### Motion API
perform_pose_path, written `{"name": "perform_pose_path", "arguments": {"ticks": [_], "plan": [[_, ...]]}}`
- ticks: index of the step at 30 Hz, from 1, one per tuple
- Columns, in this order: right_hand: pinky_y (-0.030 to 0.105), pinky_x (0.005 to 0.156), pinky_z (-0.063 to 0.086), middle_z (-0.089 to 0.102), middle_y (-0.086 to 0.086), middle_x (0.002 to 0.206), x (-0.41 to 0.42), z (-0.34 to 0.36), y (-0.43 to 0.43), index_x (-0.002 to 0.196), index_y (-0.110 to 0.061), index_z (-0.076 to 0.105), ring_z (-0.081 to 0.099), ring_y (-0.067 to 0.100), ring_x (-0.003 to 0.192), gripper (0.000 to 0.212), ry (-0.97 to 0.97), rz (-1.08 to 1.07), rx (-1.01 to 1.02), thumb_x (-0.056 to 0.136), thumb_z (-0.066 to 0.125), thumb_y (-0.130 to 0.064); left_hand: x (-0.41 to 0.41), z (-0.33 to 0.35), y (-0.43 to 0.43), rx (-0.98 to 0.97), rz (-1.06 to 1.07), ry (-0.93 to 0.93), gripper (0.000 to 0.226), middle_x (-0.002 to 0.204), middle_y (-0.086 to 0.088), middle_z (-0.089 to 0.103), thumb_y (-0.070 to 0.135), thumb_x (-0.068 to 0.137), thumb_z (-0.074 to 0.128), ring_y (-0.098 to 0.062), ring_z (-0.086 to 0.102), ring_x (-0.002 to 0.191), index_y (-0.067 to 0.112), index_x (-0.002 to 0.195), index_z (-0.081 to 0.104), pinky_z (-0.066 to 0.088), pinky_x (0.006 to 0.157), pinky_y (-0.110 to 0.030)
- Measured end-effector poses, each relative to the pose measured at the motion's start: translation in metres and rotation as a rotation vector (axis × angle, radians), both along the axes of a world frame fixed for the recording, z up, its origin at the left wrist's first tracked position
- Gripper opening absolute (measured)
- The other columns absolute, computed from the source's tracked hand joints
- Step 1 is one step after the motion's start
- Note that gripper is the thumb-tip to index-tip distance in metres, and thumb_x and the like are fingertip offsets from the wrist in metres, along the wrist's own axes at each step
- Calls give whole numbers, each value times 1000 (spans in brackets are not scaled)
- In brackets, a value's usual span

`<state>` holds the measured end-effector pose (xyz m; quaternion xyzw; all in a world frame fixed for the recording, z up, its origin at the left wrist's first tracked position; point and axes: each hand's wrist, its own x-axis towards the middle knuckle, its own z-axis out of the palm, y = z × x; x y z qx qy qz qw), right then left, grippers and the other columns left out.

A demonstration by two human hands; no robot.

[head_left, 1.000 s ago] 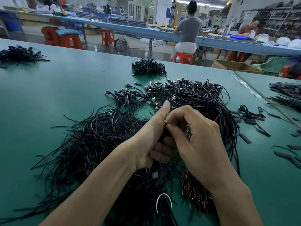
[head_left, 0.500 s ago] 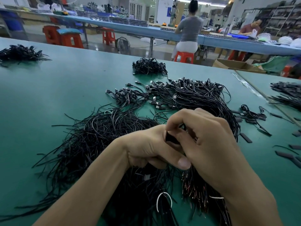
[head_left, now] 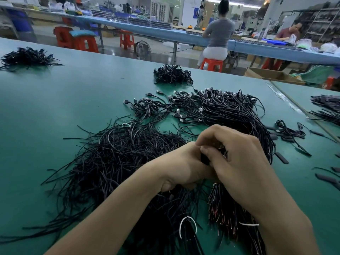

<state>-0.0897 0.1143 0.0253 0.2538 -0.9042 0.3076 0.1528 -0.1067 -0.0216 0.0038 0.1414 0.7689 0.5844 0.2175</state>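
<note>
Over a green worktable point(head_left: 73, 107), a person's left hand point(head_left: 181, 168) and right hand point(head_left: 239, 162) meet above a sprawling heap of black cables point(head_left: 119, 159). Both hands curl tightly around a small black piece point(head_left: 204, 160), pinched where the two hands touch and mostly hidden by the fingers. A bundle with bared reddish ends point(head_left: 226, 214) lies beneath the right wrist. A smaller cable pile point(head_left: 173, 75) sits farther back, and loose black sleeves point(head_left: 281, 157) lie to the right
</note>
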Motion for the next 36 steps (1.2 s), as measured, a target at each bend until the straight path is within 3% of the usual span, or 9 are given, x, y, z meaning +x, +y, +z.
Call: {"name": "perform_pose_path", "arguments": {"ticks": [5,9,14,17,21,25,28,33,36], "plan": [[11,71,43,61,-16,87,1,1,4,94,-36,58,59,6,88,31,-15,-25,-153,89,69,-8,1,0,0,52,-7,10,26,47,12,38,2,91,54,-4,31,41,17,70,55,27,40,-14],[10,78,37,51,-19,91,1,0,6,120,-36,61,51,3,95,33,4,-74,5,90,67,-22,2,2,-3,32,-56,-12,23,49,7,33,4,95,55,-7,26,40,11,74,51,24,37,-15],[7,78,34,51,-20,96,2,2,12,99,-38,70,51,2,96,16,-49,-140,113,83,71,-38,-2,-2,-3,-61,-51,33,29,47,10,33,7,94,59,-8,25,39,14,68,48,22,38,-19],[19,75,44,56,-16,90,4,2,9,88,-37,72,55,1,87,11,-26,-143,78,80,77,-32,-4,-3,-4,-81,-36,87,18,46,12,38,4,92,59,-5,29,36,4,75,55,25,37,-16],[27,73,45,56,-16,89,2,-1,5,87,-32,73,56,4,83,6,-21,-159,59,84,75,-27,-6,-7,-4,-72,-11,157,11,75,-11,58,6,88,64,-15,51,68,-5,90,64,40,65,-31],[26,72,44,53,-16,90,-1,-6,-1,87,-28,71,53,5,85,3,29,-179,47,88,69,-25,-7,-5,-7,96,34,85,9,56,10,53,-3,89,58,-1,45,45,5,84,57,36,45,-15],[25,72,44,53,-15,91,-5,-9,-1,86,-27,67,52,4,86,6,70,-200,-1,90,66,-24,-11,-4,-9,305,41,-94,16,61,9,53,3,81,62,-3,45,49,13,90,54,36,42,-16],[-2,72,35,51,-18,90,-8,-8,4,87,-29,60,51,-13,86,19,188,-238,-198,91,68,-12,-16,-2,-10,618,-16,-165,23,85,-3,59,3,86,65,-12,57,71,6,109,59,52,63,-23],[-3,70,35,51,-18,90,-9,-7,6,89,-26,61,51,-13,83,18,219,-229,-277,91,67,-9,-17,-4,-10,564,135,-85,34,100,-9,66,16,77,74,-15,67,86,8,108,64,59,80,-27]]}}
